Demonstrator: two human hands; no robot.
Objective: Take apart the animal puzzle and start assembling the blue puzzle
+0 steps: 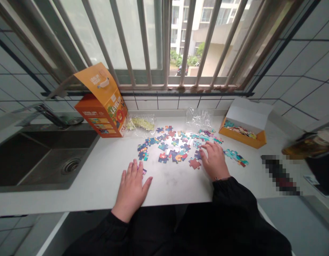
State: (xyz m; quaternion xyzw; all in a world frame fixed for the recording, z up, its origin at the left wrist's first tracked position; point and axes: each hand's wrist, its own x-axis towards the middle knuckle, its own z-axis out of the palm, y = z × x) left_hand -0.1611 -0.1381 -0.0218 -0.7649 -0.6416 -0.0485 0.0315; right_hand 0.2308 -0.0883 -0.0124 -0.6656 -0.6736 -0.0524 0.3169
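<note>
My left hand [132,186] lies flat on the white countertop with its fingers stretched out. Beside its index finger a purple jigsaw piece [144,171] peeks out, partly covered. Over the right part of the scattered pieces, my right hand [214,160] has its thumb and fingers apart. Near its thumb are a dark blue piece [198,154] and a reddish-brown piece [194,163]. A joined cluster with an orange shape [177,156] lies between the hands. Farther back, linked pieces form a curved blue strip [154,140]. A teal strip [236,157] extends right of my right hand.
An orange puzzle box [108,110] stands at back left, next to a clear bag with pale green contents [140,123]. Another clear bag [199,119] lies behind the pieces. An open box [256,142] holds more pieces. The sink [84,170] is left; a blurred-out object [280,176] lies right.
</note>
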